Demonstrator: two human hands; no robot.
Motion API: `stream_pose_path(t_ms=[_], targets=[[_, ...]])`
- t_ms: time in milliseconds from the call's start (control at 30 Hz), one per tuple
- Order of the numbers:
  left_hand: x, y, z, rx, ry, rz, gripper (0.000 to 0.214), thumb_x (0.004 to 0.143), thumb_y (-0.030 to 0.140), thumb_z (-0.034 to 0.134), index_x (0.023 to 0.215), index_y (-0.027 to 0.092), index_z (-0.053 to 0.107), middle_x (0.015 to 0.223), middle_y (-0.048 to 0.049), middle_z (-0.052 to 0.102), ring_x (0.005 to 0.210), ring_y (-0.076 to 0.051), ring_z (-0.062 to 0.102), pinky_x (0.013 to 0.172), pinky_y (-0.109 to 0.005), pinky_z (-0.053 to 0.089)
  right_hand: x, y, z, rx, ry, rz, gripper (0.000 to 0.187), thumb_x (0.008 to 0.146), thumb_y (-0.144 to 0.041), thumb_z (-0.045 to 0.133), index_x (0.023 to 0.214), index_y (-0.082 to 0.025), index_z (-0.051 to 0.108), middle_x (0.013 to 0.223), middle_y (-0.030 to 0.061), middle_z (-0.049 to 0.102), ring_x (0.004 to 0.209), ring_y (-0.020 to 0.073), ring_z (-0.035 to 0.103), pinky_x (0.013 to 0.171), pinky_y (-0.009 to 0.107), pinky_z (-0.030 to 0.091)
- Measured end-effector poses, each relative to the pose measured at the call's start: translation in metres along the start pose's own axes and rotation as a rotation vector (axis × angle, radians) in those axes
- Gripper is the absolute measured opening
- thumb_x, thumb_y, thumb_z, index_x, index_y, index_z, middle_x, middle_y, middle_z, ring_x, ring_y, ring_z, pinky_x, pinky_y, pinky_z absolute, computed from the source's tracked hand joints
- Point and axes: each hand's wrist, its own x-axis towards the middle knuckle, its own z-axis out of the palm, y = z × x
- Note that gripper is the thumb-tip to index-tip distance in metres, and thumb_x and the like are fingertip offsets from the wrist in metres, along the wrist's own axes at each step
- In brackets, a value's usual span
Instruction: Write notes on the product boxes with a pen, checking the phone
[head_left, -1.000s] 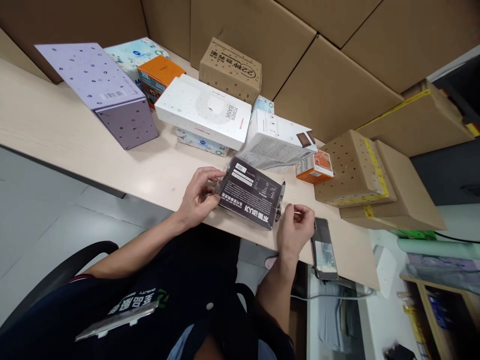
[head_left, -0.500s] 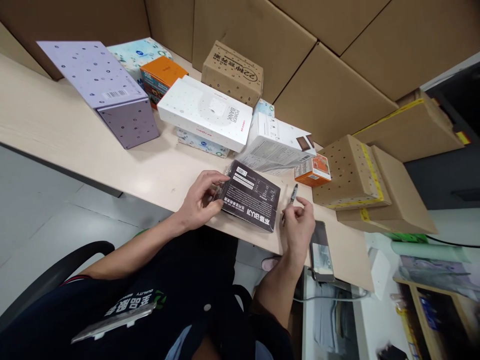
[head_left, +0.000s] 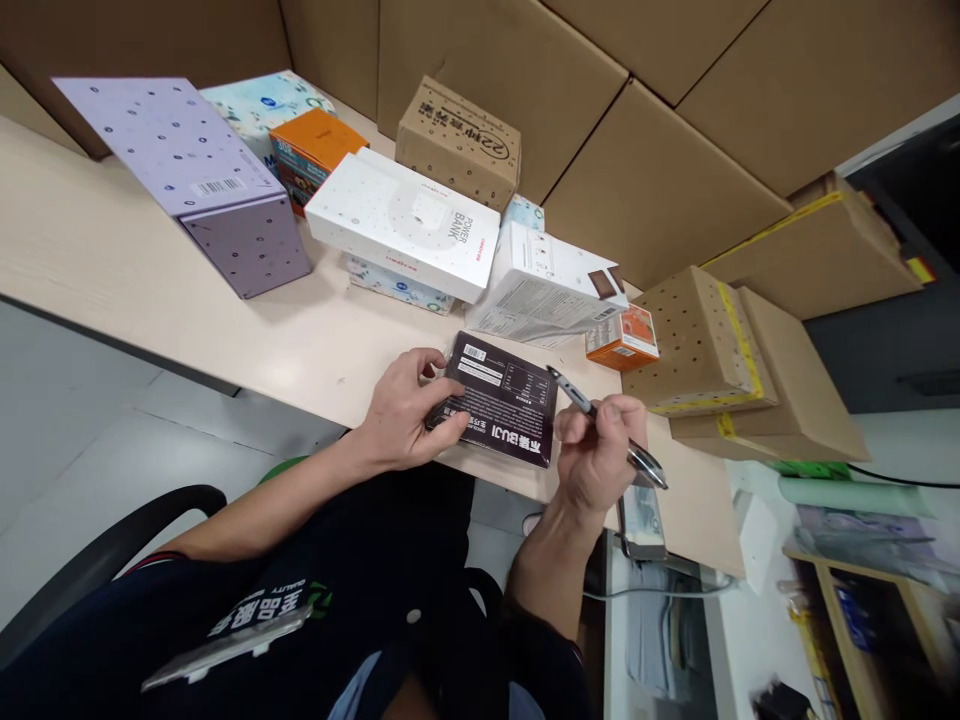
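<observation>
The right hand (head_left: 600, 440) is now pinching the pen (head_left: 574, 392) clear of the counter (head_left: 330, 335), occupying both hands, while the left hand (head_left: 411, 412) is resting, thumb and forefinger spread, on the dark box (head_left: 499, 405) lying there.

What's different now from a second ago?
The right hand has taken hold of the pen, which lay beside the dark box, and lifted it off the table. The left hand stays on the box, its fingers now further over the top. The purple box stayed put.
</observation>
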Motion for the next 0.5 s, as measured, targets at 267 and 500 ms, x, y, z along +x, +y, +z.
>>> stream_pose_path(t_ms=[267, 500], targets=[[0.000, 0.006, 0.005, 0.152, -0.099, 0.282, 0.037, 0.094, 0.036, 0.058, 0.127, 0.022, 0.068, 0.124, -0.0081, 0.075, 0.129, -0.034, 0.057, 0.114, -0.056, 0.029, 0.004, 0.000, 0.014, -0.287, -0.240, 0.193, 0.018, 0.089, -0.035, 0.069, 0.102, -0.023, 0.068, 0.079, -0.0012, 0.075, 0.068, 0.0142, 0.067, 0.069, 0.031, 0.054], [0.001, 0.005, 0.007, 0.127, -0.085, 0.266, 0.033, 0.091, 0.034, 0.063, 0.122, 0.022, 0.071, 0.118, -0.0073, 0.077, 0.124, -0.034, 0.062, 0.112, -0.056, 0.030, 0.003, 0.001, 0.020, -0.536, -0.254, 0.189, 0.021, 0.094, -0.044, 0.064, 0.094, -0.023, 0.065, 0.073, -0.0030, 0.071, 0.067, 0.0140, 0.066, 0.068, 0.029, 0.051]])
